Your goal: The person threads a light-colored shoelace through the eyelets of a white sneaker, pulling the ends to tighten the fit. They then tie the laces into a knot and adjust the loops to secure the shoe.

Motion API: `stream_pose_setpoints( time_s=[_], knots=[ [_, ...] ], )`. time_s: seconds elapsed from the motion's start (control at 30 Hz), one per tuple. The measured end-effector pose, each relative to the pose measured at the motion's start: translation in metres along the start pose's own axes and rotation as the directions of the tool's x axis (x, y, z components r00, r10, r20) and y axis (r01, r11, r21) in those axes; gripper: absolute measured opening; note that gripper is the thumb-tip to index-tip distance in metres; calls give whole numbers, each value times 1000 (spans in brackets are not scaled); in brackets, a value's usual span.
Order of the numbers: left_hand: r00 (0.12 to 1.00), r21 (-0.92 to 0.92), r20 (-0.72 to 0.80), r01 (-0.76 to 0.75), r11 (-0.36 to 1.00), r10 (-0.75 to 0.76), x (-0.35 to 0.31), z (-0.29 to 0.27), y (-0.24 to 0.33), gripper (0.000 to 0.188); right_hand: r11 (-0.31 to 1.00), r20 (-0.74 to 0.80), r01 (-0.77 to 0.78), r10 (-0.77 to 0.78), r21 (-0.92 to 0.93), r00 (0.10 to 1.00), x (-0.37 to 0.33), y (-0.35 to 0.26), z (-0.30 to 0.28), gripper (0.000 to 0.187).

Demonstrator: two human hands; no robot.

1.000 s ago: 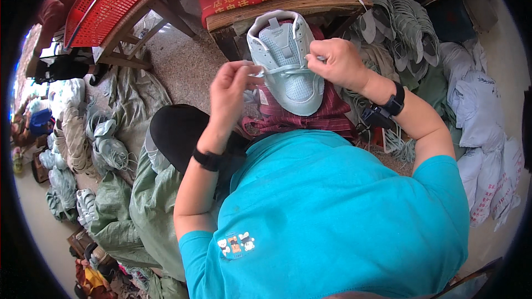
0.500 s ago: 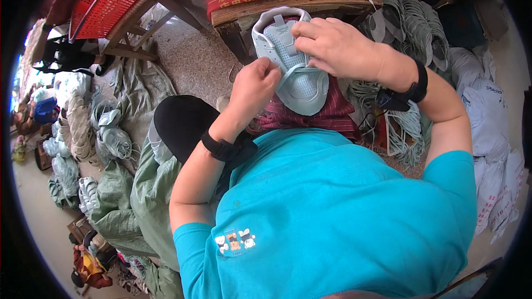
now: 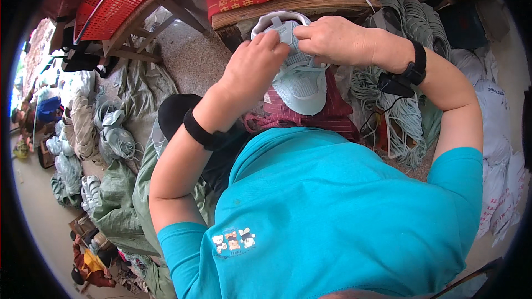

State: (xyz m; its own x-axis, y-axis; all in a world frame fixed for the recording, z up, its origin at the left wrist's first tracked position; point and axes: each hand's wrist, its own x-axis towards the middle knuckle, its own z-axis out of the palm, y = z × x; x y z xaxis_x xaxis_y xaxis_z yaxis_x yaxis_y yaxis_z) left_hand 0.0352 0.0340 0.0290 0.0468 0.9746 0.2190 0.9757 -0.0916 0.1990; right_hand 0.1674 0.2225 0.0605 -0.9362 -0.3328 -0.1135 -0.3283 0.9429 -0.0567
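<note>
The grip of the left hand (image 3: 252, 66) and right hand (image 3: 338, 39), in the head view, curls over the pale shoe's (image 3: 302, 91) lacing sides; whether it is closed on the lace (image 3: 299, 68) cannot be told. The shoe rests on maroon striped cloth (image 3: 338, 105), heel by the desk's (image 3: 293, 6) near edge; uneven pulling could twist the lace or tip the shoe.

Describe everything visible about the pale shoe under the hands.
The shoe is pale blue-white, with mesh-looking panels at toe and tongue, smooth overlays and a padded-looking collar. A pale lace crosses its lower throat. It lies toe toward the wearer, over dark red striped cloth. The left hand and right hand cover parts of its upper sides; the fingertips' exact grip is hidden, as is any sole.
</note>
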Motion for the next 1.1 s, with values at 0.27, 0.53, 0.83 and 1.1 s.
stream_pose_setpoints(
  time_s=[0.27, 0.53, 0.83, 1.1],
  knots=[
    [995, -333, -54, 66, 941, -89, -19, 17, -28, 15, 824, -40, -338, 398, 455, 917, -1, -14, 17, 22],
    [826, -920, -1, 220, 324, -563, -20, 35, 9, 18, 426, -140, -163, 595, 890, 791, 10, -35, 41, 13],
    [801, -829, -469, -254, 498, -372, -10, -67, 16, 14, 620, -418, 152, 311, 770, 853, 4, -77, -69, 9],
    [995, -985, 69, 56, 164, 71, -17, -23, 9, 26, 270, -429, 423, -39, 865, 902, 10, -105, -96, 24]
  ],
)
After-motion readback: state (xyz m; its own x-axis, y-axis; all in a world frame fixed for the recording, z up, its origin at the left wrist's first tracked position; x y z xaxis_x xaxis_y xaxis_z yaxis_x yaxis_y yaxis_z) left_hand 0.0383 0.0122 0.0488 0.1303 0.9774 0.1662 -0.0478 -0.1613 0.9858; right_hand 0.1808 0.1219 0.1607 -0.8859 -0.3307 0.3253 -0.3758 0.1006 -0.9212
